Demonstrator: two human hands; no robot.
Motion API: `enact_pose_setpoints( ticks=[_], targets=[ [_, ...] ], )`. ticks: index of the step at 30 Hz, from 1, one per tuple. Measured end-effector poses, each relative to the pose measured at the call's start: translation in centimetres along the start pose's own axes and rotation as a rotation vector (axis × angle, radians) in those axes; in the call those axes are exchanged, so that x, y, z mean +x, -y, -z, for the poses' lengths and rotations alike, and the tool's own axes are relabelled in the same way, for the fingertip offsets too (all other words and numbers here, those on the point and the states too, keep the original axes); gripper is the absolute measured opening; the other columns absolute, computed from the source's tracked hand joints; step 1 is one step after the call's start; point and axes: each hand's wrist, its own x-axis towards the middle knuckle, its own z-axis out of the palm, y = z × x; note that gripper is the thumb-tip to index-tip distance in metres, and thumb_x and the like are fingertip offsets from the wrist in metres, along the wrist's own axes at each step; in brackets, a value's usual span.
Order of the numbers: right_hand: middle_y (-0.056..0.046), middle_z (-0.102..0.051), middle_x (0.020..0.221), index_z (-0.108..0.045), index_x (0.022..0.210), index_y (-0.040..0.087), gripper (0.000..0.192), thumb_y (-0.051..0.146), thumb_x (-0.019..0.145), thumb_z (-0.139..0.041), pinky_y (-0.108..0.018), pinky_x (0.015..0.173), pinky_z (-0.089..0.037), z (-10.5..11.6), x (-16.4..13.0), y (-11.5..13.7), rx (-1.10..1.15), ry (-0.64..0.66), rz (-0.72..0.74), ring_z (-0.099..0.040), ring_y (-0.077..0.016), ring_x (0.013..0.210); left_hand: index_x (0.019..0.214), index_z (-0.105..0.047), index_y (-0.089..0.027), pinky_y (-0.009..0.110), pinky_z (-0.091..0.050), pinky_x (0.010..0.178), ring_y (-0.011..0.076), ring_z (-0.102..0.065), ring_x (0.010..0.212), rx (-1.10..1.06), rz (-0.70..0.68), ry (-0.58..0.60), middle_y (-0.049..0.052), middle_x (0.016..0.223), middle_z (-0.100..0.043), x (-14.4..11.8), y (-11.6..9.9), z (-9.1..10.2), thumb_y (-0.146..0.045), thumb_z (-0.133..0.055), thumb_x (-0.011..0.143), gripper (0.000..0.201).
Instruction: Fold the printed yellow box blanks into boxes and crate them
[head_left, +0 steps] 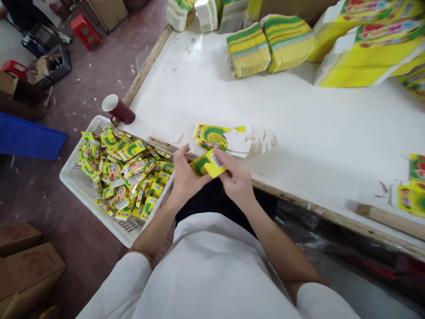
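Between my hands, just off the table's front edge, is a small yellow and green carton point(205, 165) with a barcode on one end. My right hand point(236, 177) pinches its barcode end, fingers closed. My left hand point(186, 175) grips the other end with the thumb along its lower side; the index finger is raised. Beyond them a few flat printed cartons point(212, 136) with white flaps lie on the white table point(186, 97). To the left of my left hand, a white plastic basket point(75, 177) holds a heap of similar small cartons point(133, 166).
A maroon mug point(120, 109) stands at the table's left edge. Stacks of folded cartons point(250, 49) and larger yellow boxes point(361, 57) line the back. A wooden strip point(388, 217) lies at the right. Cardboard boxes point(29, 274) and a red stool point(85, 32) are on the floor.
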Motion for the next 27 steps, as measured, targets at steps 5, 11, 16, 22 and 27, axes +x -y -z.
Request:
enact_pose_setpoints(
  ticks=[5, 11, 16, 22, 27],
  targets=[
    [-0.010, -0.048, 0.156, -0.065, 0.138, 0.028, 0.041, 0.023, 0.098, -0.060, -0.044, 0.110, -0.053, 0.7, 0.3, -1.0, -0.179, -0.088, 0.104, -0.054, -0.0275, 0.139, 0.107, -0.057, -0.016, 0.025, -0.052, 0.074, 0.0136, -0.065, 0.083, -0.471, 0.382, 0.006, 0.005, 0.095, -0.066, 0.3, -0.4, 0.9, -0.045, -0.083, 0.075, 0.051],
    [-0.014, -0.049, 0.154, -0.075, 0.118, 0.021, 0.026, 0.019, 0.094, -0.065, -0.037, 0.102, -0.058, 2.4, 0.7, -0.7, -0.270, 0.095, 0.291, -0.058, -0.0275, 0.135, 0.097, -0.063, -0.016, 0.021, -0.051, 0.066, 0.0106, -0.063, 0.074, -0.550, 0.341, -0.155, 0.002, 0.083, -0.066, 0.8, -1.4, 1.7, -0.034, -0.091, 0.066, 0.045],
    [-0.018, -0.056, 0.147, -0.077, 0.110, 0.019, 0.020, 0.021, 0.094, -0.065, -0.040, 0.101, -0.058, 3.2, 0.9, -0.8, -0.280, 0.155, 0.269, -0.062, -0.0280, 0.130, 0.092, -0.064, -0.016, 0.018, -0.051, 0.064, 0.0098, -0.064, 0.075, -0.562, 0.334, -0.179, 0.002, 0.083, -0.066, 1.1, -1.5, 1.7, -0.030, -0.091, 0.065, 0.041],
    [-0.015, -0.057, 0.145, -0.071, 0.119, 0.023, 0.028, 0.024, 0.091, -0.069, -0.043, 0.101, -0.058, 2.5, 0.6, -0.8, -0.071, 0.140, 0.088, -0.057, -0.0297, 0.136, 0.094, -0.063, -0.016, 0.018, -0.052, 0.067, 0.0092, -0.064, 0.077, -0.603, 0.371, -0.156, 0.001, 0.086, -0.066, 1.1, -1.3, 1.6, -0.029, -0.091, 0.064, 0.043],
    [-0.014, -0.057, 0.141, -0.047, 0.145, 0.025, 0.064, 0.032, 0.087, -0.073, -0.043, 0.097, -0.058, 0.7, 1.5, -1.5, -0.012, 0.059, -0.062, -0.063, -0.0271, 0.124, 0.097, -0.062, -0.017, 0.018, -0.047, 0.061, 0.0066, -0.051, 0.062, -0.479, 0.381, -0.106, -0.001, 0.078, -0.059, 1.3, -0.8, 2.5, -0.035, -0.084, 0.073, 0.038]
  ],
)
